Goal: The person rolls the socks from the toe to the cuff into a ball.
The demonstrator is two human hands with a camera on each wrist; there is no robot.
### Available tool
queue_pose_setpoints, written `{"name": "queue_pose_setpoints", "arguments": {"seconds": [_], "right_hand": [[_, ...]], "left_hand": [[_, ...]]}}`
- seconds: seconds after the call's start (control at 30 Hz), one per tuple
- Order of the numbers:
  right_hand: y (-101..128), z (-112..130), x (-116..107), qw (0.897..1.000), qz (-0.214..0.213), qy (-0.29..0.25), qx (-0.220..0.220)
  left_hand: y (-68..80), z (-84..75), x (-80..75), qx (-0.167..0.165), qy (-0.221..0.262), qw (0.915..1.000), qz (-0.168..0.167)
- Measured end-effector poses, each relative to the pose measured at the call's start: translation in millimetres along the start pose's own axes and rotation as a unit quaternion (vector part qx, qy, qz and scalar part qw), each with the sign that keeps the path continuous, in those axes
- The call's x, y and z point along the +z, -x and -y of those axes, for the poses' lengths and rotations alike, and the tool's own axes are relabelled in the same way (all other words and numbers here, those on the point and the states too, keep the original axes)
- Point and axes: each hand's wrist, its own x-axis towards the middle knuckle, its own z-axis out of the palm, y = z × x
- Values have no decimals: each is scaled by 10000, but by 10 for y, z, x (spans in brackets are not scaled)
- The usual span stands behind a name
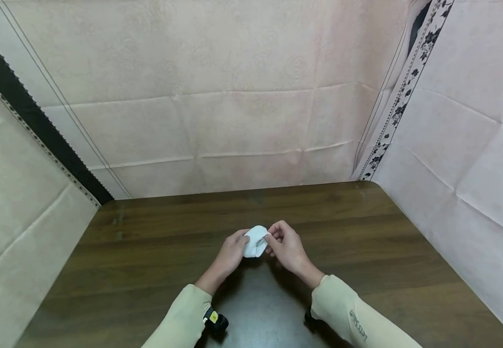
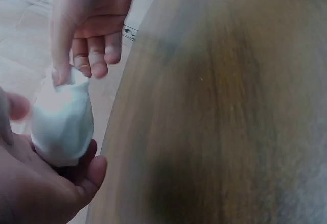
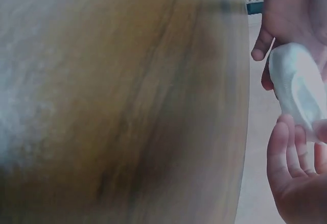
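A small white bundle of folded cloth [image 1: 254, 242], rounded and soft-looking, is held up over the wooden table between both hands. My left hand [image 1: 230, 253] grips its left side, thumb in front and fingers behind. With thumb and index finger, my right hand [image 1: 288, 249] pinches the bundle's right edge. In the left wrist view the cloth [image 2: 64, 124] bulges smoothly, and its top edge is pulled up at the right thumb. A fold or opening shows along the cloth [image 3: 301, 89] in the right wrist view.
The brown wooden table [image 1: 155, 251] lies under the hands, its far edge against a hanging pale cloth [image 1: 242, 125]. More pale cloth sheets hang at the left [image 1: 16, 208] and right [image 1: 473, 159]. A black device with a yellow patch [image 1: 215, 319] sits at the left sleeve.
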Motion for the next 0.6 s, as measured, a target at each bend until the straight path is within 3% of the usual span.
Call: {"name": "queue_pose_setpoints", "arguments": {"seconds": [0.27,0.47,0.6], "right_hand": [[-64,-7,-36,9948,252,-857,496],[-55,-2,-24,9942,380,-670,757],[-51,-5,24,9959,389,-567,590]], "left_hand": [[-19,8,-10,78,-66,9999,-95],[-17,41,-21,-27,289,9990,-337],[-15,52,-20,-157,396,9984,-377]]}}
